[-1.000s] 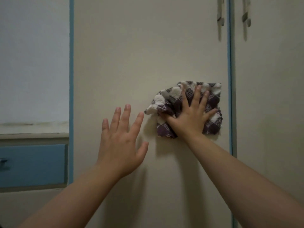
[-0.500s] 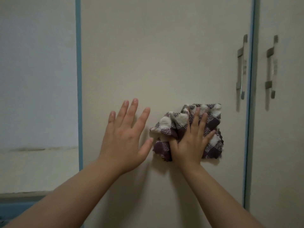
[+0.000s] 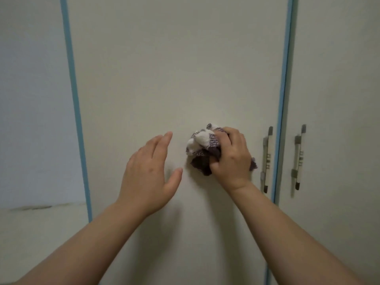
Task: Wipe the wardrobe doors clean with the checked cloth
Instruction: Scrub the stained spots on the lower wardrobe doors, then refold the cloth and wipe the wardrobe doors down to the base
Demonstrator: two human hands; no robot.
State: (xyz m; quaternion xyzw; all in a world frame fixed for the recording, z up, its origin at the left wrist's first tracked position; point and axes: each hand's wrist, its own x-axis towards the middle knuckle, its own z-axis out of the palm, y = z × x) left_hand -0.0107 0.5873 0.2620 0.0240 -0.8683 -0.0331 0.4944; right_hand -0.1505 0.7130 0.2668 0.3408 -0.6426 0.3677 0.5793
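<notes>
The cream wardrobe door [image 3: 174, 68] with blue edging fills the middle of the view. My right hand [image 3: 232, 159] is closed around the purple-and-white checked cloth [image 3: 200, 148], which is bunched into a ball against the door, just left of the door's metal handle [image 3: 266, 159]. My left hand [image 3: 150, 175] is held up beside it, fingers apart and holding nothing, close to the door surface to the left of the cloth. A second door [image 3: 339, 99] stands to the right.
The right door has its own metal handle [image 3: 298, 159]. A blue strip [image 3: 281, 120] marks the gap between the two doors. Left of the wardrobe's blue edge [image 3: 75, 103] is a pale wall [image 3: 30, 99] above a cream ledge [image 3: 41, 223].
My right hand went from flat on the spread cloth to clenched around it, bunching it up. The view tilted upward, so the handles appear lower. My left hand lifted slightly off the door.
</notes>
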